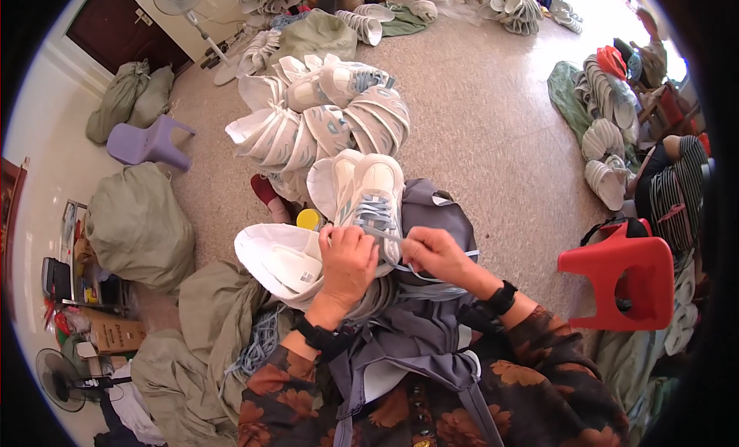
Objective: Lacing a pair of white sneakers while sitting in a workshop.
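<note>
Over a grey apron lap, the left hand (348, 261) grips the white-and-grey laced sneaker (375, 195), toe pointing away, while the right hand (433, 251) pinches its pale blue lace (385, 233).

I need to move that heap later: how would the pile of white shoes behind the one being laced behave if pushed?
The pile of white shoes would probably slide apart, since the shoes lie loosely overlapped. The smooth speckled floor likely offers little grip. Each shoe looks light.
</note>
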A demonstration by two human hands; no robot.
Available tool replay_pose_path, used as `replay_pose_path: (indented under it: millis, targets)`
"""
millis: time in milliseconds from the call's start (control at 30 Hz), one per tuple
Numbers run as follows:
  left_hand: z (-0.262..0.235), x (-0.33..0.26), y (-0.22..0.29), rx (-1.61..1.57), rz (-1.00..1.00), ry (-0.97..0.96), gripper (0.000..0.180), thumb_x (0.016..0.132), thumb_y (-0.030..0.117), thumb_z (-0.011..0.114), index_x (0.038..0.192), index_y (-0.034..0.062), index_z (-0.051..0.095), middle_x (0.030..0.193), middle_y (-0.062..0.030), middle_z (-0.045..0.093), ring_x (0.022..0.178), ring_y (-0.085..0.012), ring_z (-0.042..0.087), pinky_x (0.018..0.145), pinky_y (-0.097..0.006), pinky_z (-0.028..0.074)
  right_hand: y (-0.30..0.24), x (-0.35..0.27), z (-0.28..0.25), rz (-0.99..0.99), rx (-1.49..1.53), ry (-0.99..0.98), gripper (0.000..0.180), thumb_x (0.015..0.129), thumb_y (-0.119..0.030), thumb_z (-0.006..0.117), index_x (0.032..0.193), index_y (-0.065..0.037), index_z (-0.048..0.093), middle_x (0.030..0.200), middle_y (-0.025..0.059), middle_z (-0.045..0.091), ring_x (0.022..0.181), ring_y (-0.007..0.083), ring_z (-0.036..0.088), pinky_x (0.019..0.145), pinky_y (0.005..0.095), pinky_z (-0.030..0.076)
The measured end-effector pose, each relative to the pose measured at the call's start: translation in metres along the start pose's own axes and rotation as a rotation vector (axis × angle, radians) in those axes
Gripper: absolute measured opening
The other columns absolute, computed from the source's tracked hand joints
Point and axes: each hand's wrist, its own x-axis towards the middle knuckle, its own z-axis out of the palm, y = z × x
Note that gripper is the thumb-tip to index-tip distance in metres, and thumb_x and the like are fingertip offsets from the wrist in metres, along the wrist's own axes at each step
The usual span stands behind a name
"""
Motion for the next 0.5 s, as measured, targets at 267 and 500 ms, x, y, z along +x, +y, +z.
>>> replay_pose_path:
  millis: [267, 500]
  targets:
    - [0.031, 0.012, 0.005, 0.103, 0.011, -0.114, 0.013, 0.078, 0.014, 0.069, 0.090, 0.0097, 0.066, 0.091, -0.0059, 0.054, 0.093, -0.0260, 0.055, 0.102, -0.050, 0.033, 0.000, 0.000, -0.011, 0.028, 0.193, 0.110, 0.029, 0.103, -0.022, 0.057, 0.083, -0.003, 0.063, 0.067, -0.0030, 0.057, 0.063, 0.0044, 0.053, 0.058, 0.0218, 0.043]
    - [0.031, 0.009, 0.010, -0.004, -0.014, -0.055, 0.010, 0.080, 0.010, 0.065, 0.089, 0.0083, 0.064, 0.089, -0.0050, 0.056, 0.091, -0.0251, 0.057, 0.101, -0.050, 0.033, 0.017, -0.001, 0.002, 0.023, -0.132, 0.077, 0.031, 0.097, -0.021, 0.062, 0.078, 0.002, 0.061, 0.063, 0.0026, 0.056, 0.061, 0.0081, 0.051, 0.055, 0.0300, 0.043]
